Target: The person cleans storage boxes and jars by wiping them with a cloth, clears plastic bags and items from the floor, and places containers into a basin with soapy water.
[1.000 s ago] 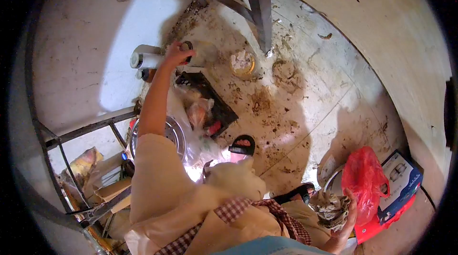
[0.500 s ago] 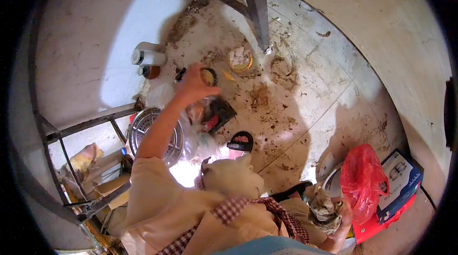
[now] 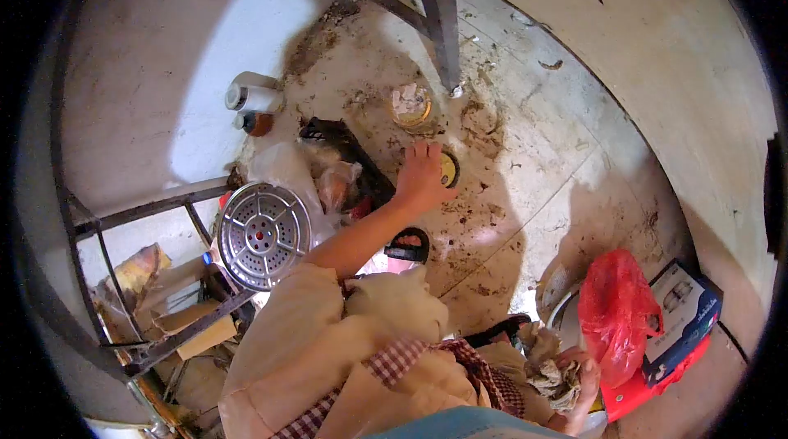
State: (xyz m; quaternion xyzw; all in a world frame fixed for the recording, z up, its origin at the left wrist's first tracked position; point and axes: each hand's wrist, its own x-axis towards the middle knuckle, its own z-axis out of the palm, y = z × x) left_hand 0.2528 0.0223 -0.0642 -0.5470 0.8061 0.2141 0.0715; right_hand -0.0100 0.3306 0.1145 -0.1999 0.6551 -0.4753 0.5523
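My left hand (image 3: 420,180) reaches out over the dirty floor (image 3: 484,226), its fingers wrapped round a jar with a dark rim and a yellowish face (image 3: 448,169). Just above it on the floor stands another jar (image 3: 411,105) with whitish stuff on top. At the lower right my right hand (image 3: 581,386) grips a crumpled, soiled rag (image 3: 552,373), beside a red plastic bag (image 3: 620,316).
A black crate (image 3: 353,148) with plastic bags lies left of my arm, near a round steel strainer (image 3: 265,235). Two bottles (image 3: 256,98) lie by the wall. A metal leg (image 3: 439,20) rises ahead; a printed box (image 3: 685,308) is at right.
My left hand has carried the jar from beside the bottles, across the crate, to the right and nearer the floor's middle. The strainer is now uncovered. My right hand still holds the rag.
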